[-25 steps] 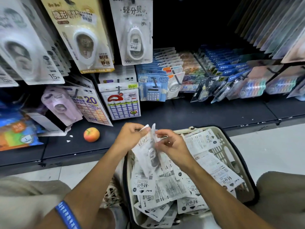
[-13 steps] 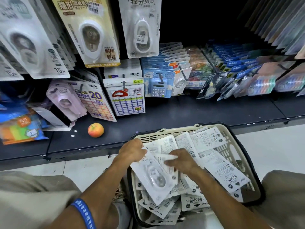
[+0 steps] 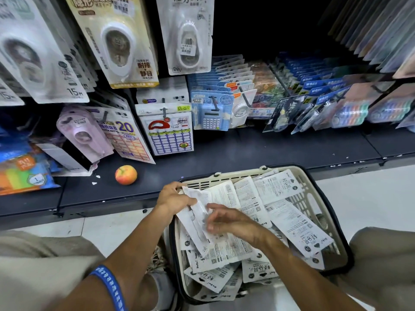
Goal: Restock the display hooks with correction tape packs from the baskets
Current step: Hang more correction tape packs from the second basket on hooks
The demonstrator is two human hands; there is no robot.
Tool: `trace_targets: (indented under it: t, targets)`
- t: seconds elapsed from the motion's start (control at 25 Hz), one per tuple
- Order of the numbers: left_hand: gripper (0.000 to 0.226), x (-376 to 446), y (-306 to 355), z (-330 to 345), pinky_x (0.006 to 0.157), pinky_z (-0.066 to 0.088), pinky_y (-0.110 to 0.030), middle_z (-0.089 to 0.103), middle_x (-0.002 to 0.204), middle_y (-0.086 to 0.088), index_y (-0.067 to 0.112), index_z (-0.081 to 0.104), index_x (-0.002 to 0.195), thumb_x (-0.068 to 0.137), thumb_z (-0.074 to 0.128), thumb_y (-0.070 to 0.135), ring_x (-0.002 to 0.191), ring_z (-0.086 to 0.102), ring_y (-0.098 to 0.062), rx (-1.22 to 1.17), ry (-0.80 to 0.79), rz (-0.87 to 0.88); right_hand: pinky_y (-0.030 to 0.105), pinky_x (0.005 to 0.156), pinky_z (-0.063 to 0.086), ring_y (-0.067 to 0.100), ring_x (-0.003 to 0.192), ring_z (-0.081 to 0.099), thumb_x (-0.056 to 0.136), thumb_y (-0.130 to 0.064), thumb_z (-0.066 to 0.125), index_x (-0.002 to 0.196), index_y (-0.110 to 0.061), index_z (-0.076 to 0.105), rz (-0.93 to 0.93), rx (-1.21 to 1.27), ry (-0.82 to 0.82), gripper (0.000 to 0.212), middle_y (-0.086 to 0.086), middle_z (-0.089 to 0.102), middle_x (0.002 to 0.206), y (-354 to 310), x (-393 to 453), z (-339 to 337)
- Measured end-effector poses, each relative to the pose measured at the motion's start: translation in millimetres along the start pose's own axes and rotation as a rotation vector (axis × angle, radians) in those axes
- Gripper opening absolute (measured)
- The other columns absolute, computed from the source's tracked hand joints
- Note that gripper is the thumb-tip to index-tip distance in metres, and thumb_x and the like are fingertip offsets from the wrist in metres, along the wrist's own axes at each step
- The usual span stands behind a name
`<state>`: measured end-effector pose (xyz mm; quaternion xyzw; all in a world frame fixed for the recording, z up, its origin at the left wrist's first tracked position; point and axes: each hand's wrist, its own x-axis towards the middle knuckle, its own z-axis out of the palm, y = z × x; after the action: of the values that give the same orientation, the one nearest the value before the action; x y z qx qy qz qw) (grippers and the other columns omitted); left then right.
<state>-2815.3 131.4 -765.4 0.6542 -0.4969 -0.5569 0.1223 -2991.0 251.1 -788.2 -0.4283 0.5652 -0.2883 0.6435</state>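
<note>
1. A dark shelf [image 3: 247,151] runs across the view, low above the floor, its front edge scuffed.
2. The floor [image 3: 368,198] is pale and glossy, laid in large tiles with thin joints.
3. Hooks above the shelf carry rows of packaged stationery [image 3: 314,90], overlapping front to back.
4. The recess behind the hooks is black and unlit.
5. A round peach-coloured ball [image 3: 126,174] lies on the shelf, with small white scraps [image 3: 96,179] just beside it.
</note>
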Motion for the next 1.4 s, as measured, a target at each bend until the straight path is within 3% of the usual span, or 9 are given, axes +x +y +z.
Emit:
trace_targets:
  t: [0.16,0.32,0.48,0.6,0.8,0.92,1.2,1.28,1.4]
  targets:
    - [0.040,-7,23,1,0.076,0.060,-0.030,0.075,0.113,-0.009,0.020,0.073,0.096,0.068,0.088,-0.005,0.089,0.072,-0.019,-0.090,-0.139,0.184,0.033,0.082,0.058,0.021,0.112,0.068,0.079,-0.022,0.085,0.134,-0.031,0.054,0.070,0.257,0.222,0.063,-0.002,0.067,0.128,-11,3,-16]
    - [0.041,-17,38,11,0.063,0.062,-0.031,0.080,0.091,0.002,0.023,0.070,0.100,0.067,0.093,0.013,0.077,0.077,-0.016,-0.491,-0.012,0.172,0.033,0.072,0.060,0.021,0.100,0.075,0.081,-0.030,0.081,0.126,-0.025,0.059,0.006,0.512,0.263,0.051,0.005,0.076,0.113,-25,13,-7]
    - [0.046,-19,20,14,0.062,0.058,-0.025,0.079,0.098,-0.004,0.015,0.072,0.104,0.065,0.093,0.008,0.078,0.075,-0.013,-0.195,-0.124,0.060,0.029,0.081,0.056,0.007,0.102,0.070,0.088,-0.039,0.071,0.129,-0.037,0.056,0.079,-0.078,0.181,0.044,-0.007,0.069,0.121,-31,12,-16]
    - [0.055,-11,17,4,0.074,0.056,-0.030,0.074,0.105,-0.001,0.014,0.064,0.113,0.066,0.092,0.008,0.093,0.070,-0.018,-0.189,-0.012,0.032,0.038,0.096,0.050,0.020,0.117,0.059,0.091,-0.040,0.066,0.133,-0.020,0.050,0.296,-0.800,0.551,0.050,0.000,0.058,0.130,-10,0,-52]
    - [0.051,-1,11,6,0.089,0.058,-0.049,0.068,0.113,-0.011,0.012,0.052,0.114,0.072,0.082,0.006,0.101,0.068,-0.031,-0.187,0.047,-0.069,0.024,0.058,0.047,0.012,0.065,0.062,0.087,-0.028,0.070,0.076,-0.021,0.059,0.355,-0.559,0.637,0.017,-0.002,0.067,0.075,-11,-12,-54]
    - [0.049,-3,9,16,0.095,0.056,-0.050,0.068,0.112,-0.008,0.017,0.052,0.107,0.070,0.084,0.008,0.104,0.067,-0.031,-0.080,0.060,-0.021,0.026,0.069,0.042,0.006,0.054,0.046,0.087,-0.024,0.067,0.063,-0.026,0.041,0.074,-0.778,0.654,0.036,-0.011,0.049,0.056,-32,-5,-19]
    - [0.079,-15,5,9,0.104,0.047,-0.042,0.054,0.134,0.010,0.023,0.052,0.122,0.066,0.077,0.072,0.123,0.053,-0.015,-0.154,-0.092,-0.074,0.025,0.080,0.046,0.008,0.098,0.056,0.083,-0.024,0.073,0.074,-0.021,0.064,-0.172,-0.252,0.260,0.012,-0.008,0.058,0.096,-34,1,42]
    - [0.078,-11,-4,1,0.099,0.055,-0.048,0.068,0.124,-0.004,0.015,0.058,0.117,0.057,0.095,0.047,0.112,0.066,-0.025,-0.085,-0.033,-0.044,0.030,0.096,0.051,0.013,0.111,0.062,0.090,-0.017,0.065,0.087,-0.021,0.074,-0.172,0.024,0.125,0.010,-0.006,0.068,0.108,-32,1,39]
    - [0.053,-8,-2,-8,0.084,0.061,-0.047,0.073,0.104,-0.008,0.019,0.059,0.099,0.059,0.094,0.020,0.090,0.072,-0.026,0.004,0.101,-0.009,0.038,0.092,0.056,0.028,0.103,0.069,0.095,-0.006,0.057,0.097,-0.017,0.070,-0.022,0.355,0.366,0.017,0.005,0.072,0.103,-17,9,25]
